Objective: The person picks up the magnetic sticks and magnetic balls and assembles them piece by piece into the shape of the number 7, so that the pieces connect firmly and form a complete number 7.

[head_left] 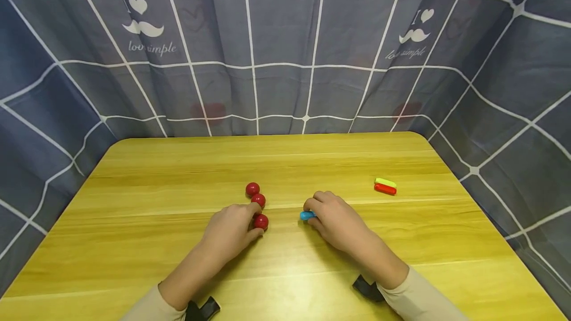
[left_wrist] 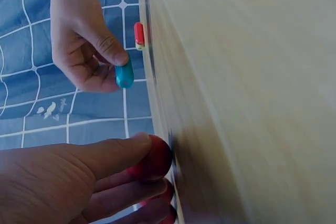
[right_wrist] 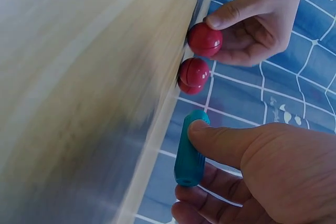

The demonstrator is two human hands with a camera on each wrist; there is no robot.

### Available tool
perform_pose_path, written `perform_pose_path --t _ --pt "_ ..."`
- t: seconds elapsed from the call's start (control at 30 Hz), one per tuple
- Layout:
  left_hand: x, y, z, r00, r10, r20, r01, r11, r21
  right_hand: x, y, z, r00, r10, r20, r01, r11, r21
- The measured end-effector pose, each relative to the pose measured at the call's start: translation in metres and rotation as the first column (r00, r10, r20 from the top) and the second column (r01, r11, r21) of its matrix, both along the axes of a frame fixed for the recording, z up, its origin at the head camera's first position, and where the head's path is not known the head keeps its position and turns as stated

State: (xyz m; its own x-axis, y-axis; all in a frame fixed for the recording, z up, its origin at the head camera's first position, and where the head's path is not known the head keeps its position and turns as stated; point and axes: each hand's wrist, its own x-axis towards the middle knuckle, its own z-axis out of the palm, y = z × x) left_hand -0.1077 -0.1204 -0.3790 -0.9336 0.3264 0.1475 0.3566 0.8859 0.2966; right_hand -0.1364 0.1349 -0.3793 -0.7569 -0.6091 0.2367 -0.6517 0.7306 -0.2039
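With thumb and fingers, my left hand [head_left: 228, 232] pinches a glossy red ball [head_left: 261, 222] at the table surface, left of centre. Two more red balls, a middle one [head_left: 258, 200] and a far one [head_left: 252, 189], sit in a row just beyond it, close to the fingertips. A seam line shows around the held ball [right_wrist: 206, 39] in the right wrist view. My right hand [head_left: 336, 222] holds a short blue stick [right_wrist: 190, 153] with a rounded end, the thumb pressed along its side. In the head view the palm hides most of that stick.
Toward the right back of the wooden table [head_left: 178, 162], a yellow-green stick [head_left: 385, 183] and a red stick [head_left: 385, 189] lie side by side. A grey-blue checked curtain [head_left: 285, 28] surrounds the table's back and sides. Dark straps [head_left: 369, 289] hang at both wrists.
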Motion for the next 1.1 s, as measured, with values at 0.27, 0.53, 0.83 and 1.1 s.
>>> perform_pose_path --t 0.27,0.53,0.83,1.1 --pt "-0.005 0.009 -0.002 1.0 -0.005 -0.002 0.005 1.0 0.008 0.0 -0.01 0.002 1.0 0.005 0.018 -0.005 1.0 0.03" --pt "-0.007 0.015 -0.001 0.999 -0.029 -0.02 0.029 1.0 0.006 -0.001 -0.022 0.0 0.998 0.046 0.032 -0.048 0.997 0.063" --pt "-0.008 0.018 -0.001 0.999 -0.048 -0.01 0.048 0.999 0.0 -0.003 -0.033 -0.002 0.997 0.063 0.037 -0.066 0.995 0.081" --pt "-0.008 0.018 -0.001 0.999 -0.047 -0.001 0.047 0.999 0.002 -0.004 -0.04 -0.003 0.995 0.086 0.043 -0.089 0.993 0.079"
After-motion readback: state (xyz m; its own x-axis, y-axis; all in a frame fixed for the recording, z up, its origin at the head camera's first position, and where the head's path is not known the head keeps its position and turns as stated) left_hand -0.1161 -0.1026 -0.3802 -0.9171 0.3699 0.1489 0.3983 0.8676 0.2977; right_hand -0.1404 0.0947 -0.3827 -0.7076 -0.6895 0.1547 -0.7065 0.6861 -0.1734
